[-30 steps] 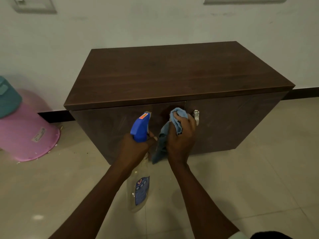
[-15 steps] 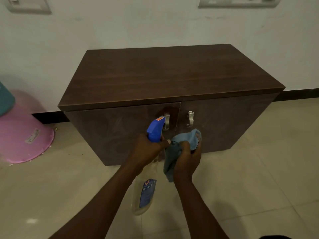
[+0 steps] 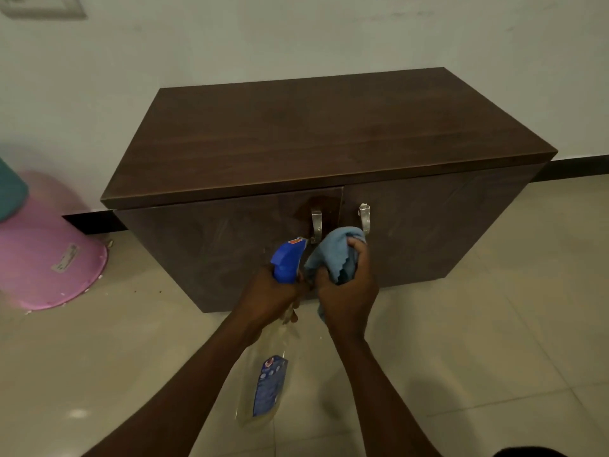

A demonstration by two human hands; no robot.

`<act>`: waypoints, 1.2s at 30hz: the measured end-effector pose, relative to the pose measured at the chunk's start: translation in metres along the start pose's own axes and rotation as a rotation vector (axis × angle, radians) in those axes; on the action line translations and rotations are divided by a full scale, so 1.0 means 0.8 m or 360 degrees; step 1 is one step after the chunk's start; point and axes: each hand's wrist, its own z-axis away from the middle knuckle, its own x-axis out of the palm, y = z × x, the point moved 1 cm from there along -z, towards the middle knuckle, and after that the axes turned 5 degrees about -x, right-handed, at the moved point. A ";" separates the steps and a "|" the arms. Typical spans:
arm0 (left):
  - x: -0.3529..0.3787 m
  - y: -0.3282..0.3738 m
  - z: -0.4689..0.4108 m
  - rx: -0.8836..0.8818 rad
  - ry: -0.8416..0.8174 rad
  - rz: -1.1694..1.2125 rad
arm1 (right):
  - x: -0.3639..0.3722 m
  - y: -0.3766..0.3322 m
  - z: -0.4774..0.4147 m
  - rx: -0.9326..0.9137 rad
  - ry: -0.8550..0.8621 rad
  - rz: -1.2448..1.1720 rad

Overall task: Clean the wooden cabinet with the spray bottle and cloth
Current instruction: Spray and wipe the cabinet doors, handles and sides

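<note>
A: What sits farthest left?

B: An overturned pink plastic tub [image 3: 43,258] on the pale tiled floor [image 3: 494,341], against the white wall [image 3: 296,34], well apart from the work.

A: And the person's left hand?

B: The left hand [image 3: 268,296] has its fingers wrapped round the neck of the clear plastic spray bottle with the blue trigger head [image 3: 286,263]. The nozzle faces the far side, toward the left door of the dark brown wooden cabinet [image 3: 313,133], and the body hangs down toward the floor. I judge it is held that way so a squeeze would wet the door front.

A: Right of that?

B: The right hand [image 3: 347,291], just beside the left one, has its fingers closed on a bunched light blue cloth [image 3: 336,255], which sits in front of the two metal door handles [image 3: 315,224]. Bunching gives a firm pad for rubbing, I think.

A: Is the cloth on the wood?

B: I cannot tell; it looks near the doors but may be apart. The cabinet stands against the wall, its top bare.
</note>
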 end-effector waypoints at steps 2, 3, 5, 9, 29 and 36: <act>-0.001 -0.002 -0.001 0.0025 0.0003 0.0032 | 0.009 0.001 0.003 -0.0068 -0.0085 -0.0029; -0.004 -0.001 -0.002 0.0056 0.0009 0.0039 | 0.014 0.001 0.002 -0.0102 -0.0098 -0.0059; -0.013 -0.001 -0.004 0.0090 0.0057 0.0021 | 0.026 0.000 -0.004 -0.0125 -0.0097 -0.0065; -0.023 -0.004 -0.007 0.0073 0.0052 0.0005 | 0.046 0.014 -0.010 -0.0037 -0.0032 0.0016; -0.033 0.002 0.011 0.0234 0.0039 0.0078 | 0.044 -0.001 -0.023 -0.0234 0.0000 0.0170; -0.034 0.003 0.000 0.0248 0.0046 0.0083 | 0.039 -0.020 -0.039 -0.0293 0.0063 0.0206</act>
